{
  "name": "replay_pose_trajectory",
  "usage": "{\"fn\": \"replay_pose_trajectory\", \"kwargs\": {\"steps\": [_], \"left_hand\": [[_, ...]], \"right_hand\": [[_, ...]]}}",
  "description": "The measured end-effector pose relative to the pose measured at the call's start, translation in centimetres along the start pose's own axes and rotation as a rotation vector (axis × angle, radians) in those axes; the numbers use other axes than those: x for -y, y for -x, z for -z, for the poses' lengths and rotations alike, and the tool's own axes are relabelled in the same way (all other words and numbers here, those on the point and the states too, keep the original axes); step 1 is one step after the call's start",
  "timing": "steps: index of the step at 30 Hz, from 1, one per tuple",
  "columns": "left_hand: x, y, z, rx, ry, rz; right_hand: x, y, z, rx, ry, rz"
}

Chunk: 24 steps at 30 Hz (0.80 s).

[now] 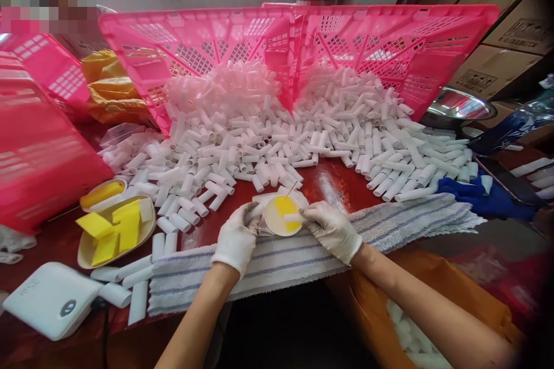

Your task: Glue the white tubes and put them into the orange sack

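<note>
One short white tube (293, 218) is over the yellow-filled dish (269, 218), pinched by the gloved R hand (331, 230); gloved L hand (237, 236) is curled at the dish's left, exact grip unclear. Tube's prob. light, smooth & easily dented: best held gently, end away from yellow. Loose tubes (277, 160) crowd the bench (322, 179) behind, w/ pink plastic crates (426, 72) beyond; striped towel (285, 265) lies in front.
</note>
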<state>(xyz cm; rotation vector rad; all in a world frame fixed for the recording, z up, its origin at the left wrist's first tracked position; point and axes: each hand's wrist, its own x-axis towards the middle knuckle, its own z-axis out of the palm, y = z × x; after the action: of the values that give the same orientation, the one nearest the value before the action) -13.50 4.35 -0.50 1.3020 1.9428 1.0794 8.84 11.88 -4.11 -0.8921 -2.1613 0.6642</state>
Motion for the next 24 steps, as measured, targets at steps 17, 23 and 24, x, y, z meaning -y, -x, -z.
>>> {"fn": "replay_pose_trajectory", "kwargs": {"steps": [17, 23, 24], "left_hand": [[-1.0, 3.2, -1.2, 0.189, 0.483, 0.112], [-2.9, 4.7, -1.7, 0.301, 0.433, 0.055], [-3.2, 4.9, -1.5, 0.314, 0.398, 0.038]], "right_hand": [[4.4, 1.3, 2.2, -0.056, -0.599, -0.505], [5.5, 0.7, 3.5, 0.073, -0.540, -0.517], [5.5, 0.6, 3.8, 0.087, -0.505, -0.506]]}}
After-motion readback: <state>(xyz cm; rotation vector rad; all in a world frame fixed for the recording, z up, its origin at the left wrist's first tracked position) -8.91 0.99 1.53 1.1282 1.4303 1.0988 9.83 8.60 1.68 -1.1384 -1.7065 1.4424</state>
